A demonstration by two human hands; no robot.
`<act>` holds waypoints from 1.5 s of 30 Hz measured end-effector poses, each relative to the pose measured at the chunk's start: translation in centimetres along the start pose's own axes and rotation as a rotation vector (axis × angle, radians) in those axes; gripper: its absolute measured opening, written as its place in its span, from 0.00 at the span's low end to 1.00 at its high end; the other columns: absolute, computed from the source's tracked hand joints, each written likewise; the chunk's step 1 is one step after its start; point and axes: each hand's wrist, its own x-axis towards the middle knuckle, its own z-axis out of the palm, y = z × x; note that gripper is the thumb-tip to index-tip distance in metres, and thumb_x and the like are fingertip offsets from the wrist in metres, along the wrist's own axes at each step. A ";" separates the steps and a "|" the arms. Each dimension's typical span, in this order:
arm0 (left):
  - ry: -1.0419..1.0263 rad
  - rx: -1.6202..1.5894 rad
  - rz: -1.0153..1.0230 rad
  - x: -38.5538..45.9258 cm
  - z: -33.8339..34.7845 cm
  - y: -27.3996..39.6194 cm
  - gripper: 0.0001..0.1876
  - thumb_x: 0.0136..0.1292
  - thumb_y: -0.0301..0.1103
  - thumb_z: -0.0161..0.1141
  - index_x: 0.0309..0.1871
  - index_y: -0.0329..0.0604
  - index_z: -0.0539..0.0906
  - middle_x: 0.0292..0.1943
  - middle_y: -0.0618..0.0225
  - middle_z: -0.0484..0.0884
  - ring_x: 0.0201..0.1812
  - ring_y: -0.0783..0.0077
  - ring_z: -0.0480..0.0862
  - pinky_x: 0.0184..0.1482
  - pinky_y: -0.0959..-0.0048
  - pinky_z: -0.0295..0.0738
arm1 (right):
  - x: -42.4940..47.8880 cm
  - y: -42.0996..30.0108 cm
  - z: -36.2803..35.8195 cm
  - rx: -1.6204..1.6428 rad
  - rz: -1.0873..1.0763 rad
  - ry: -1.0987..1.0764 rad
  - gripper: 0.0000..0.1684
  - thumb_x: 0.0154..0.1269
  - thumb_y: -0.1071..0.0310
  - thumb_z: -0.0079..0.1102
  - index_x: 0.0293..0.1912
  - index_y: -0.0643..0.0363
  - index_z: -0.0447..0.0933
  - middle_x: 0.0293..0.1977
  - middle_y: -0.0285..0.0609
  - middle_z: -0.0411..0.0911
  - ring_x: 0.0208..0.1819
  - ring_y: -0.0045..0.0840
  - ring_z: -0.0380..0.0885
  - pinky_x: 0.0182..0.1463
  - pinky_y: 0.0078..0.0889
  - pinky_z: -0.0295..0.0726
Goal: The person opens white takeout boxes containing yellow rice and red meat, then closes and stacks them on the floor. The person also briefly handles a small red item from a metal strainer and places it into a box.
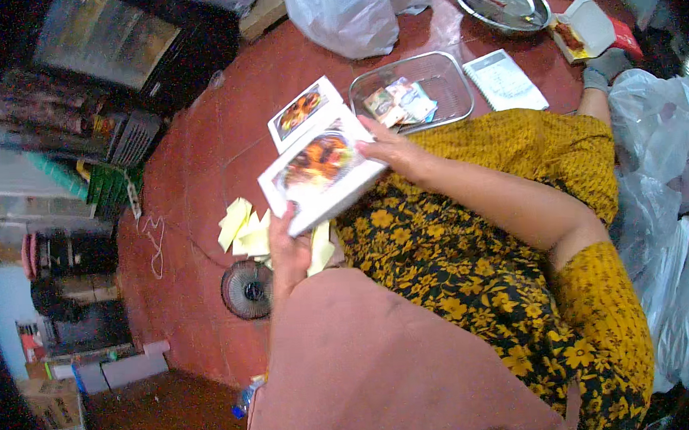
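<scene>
A white paperboard box or stack of cards (323, 162) printed with food photos is between my two hands. My left hand (290, 249) grips its lower left corner, with the thumb on the printed face. At the opposite edge, my right hand (391, 149) holds it near the upper right corner. A second printed panel (301, 113) lies against its upper edge; whether it is joined cannot be told. Just beyond my right hand, a clear plastic basket (463, 111) holds banknotes (402, 100). Pale yellow paper pieces (250, 230) lie beside my left hand.
A small round fan (248, 289) stands near my left forearm. A spiral notebook (506, 81), an open food box (586, 27) and a metal tray (503, 3) are on the red floor (196, 321). Plastic bags (342, 14) lie ahead and at right. Shelving and crates line the left.
</scene>
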 end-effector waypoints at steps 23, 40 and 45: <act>0.446 1.658 0.761 21.0 -5.0 3.1 0.30 0.58 0.41 0.59 0.60 0.35 0.65 0.59 0.54 0.67 0.59 0.62 0.68 0.60 0.66 0.61 | -12.3 6.0 -15.8 -0.627 0.469 0.112 0.26 0.63 0.52 0.50 0.56 0.55 0.69 0.53 0.47 0.72 0.55 0.38 0.71 0.59 0.37 0.67; -1.287 0.558 -1.213 7.4 19.8 -27.1 0.19 0.65 0.43 0.52 0.55 0.46 0.71 0.43 0.68 0.79 0.41 0.73 0.78 0.41 0.79 0.70 | -4.7 -0.9 -30.6 -1.100 0.084 0.548 0.23 0.55 0.62 0.57 0.51 0.57 0.73 0.46 0.47 0.71 0.48 0.36 0.72 0.52 0.34 0.71; -1.005 0.233 -1.647 8.8 21.4 -24.2 0.21 0.68 0.51 0.41 0.56 0.51 0.70 0.49 0.62 0.78 0.42 0.69 0.81 0.39 0.73 0.74 | 2.1 -0.8 -38.1 -1.455 -0.157 0.818 0.25 0.53 0.63 0.58 0.53 0.55 0.71 0.48 0.49 0.70 0.52 0.43 0.68 0.55 0.42 0.68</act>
